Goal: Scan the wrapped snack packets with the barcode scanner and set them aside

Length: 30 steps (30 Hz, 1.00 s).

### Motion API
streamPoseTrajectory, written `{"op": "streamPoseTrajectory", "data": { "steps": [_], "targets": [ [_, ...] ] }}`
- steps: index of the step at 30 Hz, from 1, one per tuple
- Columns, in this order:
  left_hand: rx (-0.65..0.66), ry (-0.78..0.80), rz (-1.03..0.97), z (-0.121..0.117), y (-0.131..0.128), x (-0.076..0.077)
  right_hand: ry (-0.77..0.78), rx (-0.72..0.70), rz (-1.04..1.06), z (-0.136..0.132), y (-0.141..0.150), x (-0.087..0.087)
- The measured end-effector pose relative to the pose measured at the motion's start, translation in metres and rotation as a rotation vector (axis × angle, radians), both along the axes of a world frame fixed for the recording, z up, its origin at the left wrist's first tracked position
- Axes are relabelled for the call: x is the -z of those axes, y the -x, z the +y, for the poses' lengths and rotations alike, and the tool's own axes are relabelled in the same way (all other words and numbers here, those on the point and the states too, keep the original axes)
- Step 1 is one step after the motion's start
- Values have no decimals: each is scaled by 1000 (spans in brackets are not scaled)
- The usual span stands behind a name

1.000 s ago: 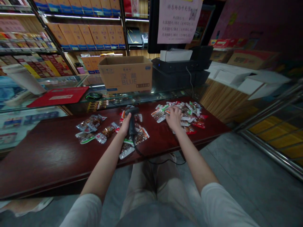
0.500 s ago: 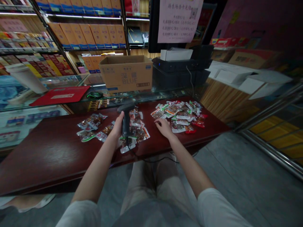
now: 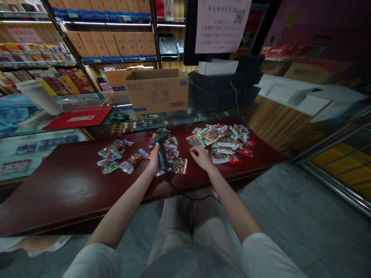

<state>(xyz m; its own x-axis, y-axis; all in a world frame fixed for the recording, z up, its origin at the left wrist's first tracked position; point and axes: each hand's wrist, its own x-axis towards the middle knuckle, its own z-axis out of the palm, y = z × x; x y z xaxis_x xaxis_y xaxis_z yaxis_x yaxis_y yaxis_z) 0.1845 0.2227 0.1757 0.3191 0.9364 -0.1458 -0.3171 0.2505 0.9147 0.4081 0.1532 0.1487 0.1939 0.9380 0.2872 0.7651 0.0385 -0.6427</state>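
Observation:
My left hand is wrapped round the handle of a black barcode scanner, its head uppermost and its cord trailing down. Beneath and around the scanner lie several small snack packets, partly hidden by it. My right hand rests on the dark red tabletop, empty, with thumb and fingers a little apart. Just beyond it spreads a bigger heap of snack packets with clear, red, green and orange parts. Left of my left hand is a smaller group of packets.
Behind the dark red table runs a glass counter with an open cardboard box, a computer mouse and a red mat. A monitor with a pink notice stands to the right. The scanner cord droops past the table's front edge.
My right hand has come off the big heap and moved left onto the tabletop. My left hand swung the scanner left, then back right; packets under it have shifted.

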Motion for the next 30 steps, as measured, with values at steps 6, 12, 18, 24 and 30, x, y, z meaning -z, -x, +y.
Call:
{"op": "streamPoseTrajectory", "data": {
  "steps": [6,12,18,24,30],
  "targets": [
    [7,-1,13,14,-20,5,23,-53,-12,-2,2,-3],
    [-44,-33,-88,13,-14,-2,31,-93,-23,-5,-1,-3],
    [26,19,-103,14,4,-9,75,-168,-118,-5,-2,-3],
    [109,29,-52,17,-1,-10,26,-88,56,1,-7,5],
    [252,-15,1,15,-15,-19,-175,54,682,15,-19,6]
  ]
}}
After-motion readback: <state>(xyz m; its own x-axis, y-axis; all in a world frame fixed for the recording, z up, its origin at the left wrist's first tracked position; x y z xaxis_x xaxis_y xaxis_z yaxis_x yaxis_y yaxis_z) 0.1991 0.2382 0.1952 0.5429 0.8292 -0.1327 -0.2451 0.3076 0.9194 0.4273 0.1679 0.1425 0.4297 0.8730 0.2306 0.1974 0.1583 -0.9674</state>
